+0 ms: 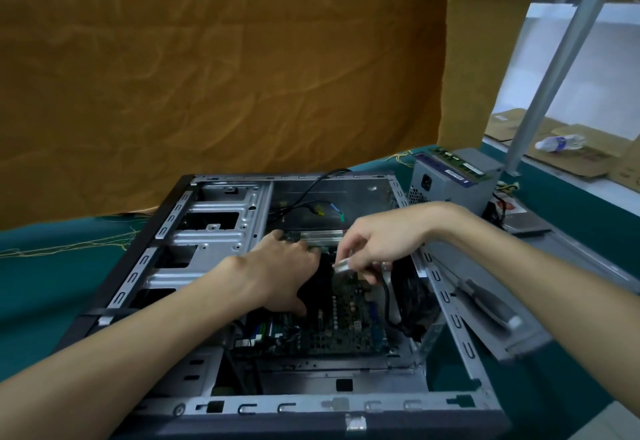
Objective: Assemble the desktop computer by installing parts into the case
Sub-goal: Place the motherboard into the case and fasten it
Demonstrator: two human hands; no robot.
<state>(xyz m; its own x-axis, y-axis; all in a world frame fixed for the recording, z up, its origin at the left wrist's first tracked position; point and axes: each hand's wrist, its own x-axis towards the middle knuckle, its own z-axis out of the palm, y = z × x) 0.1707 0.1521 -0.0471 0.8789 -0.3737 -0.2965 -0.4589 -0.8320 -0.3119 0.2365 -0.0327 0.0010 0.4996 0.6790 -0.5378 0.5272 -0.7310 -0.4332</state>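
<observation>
Over the motherboard (332, 322) inside the open case (221, 218): left hand (277, 266) spread, pressing the black cooler; right hand (377, 242) pinching a small metal-tipped tool (343, 265). Risk, likely: slipping tip scratches the board.

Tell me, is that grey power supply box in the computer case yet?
Out. The power supply sits on the green table beside the open case.
</observation>
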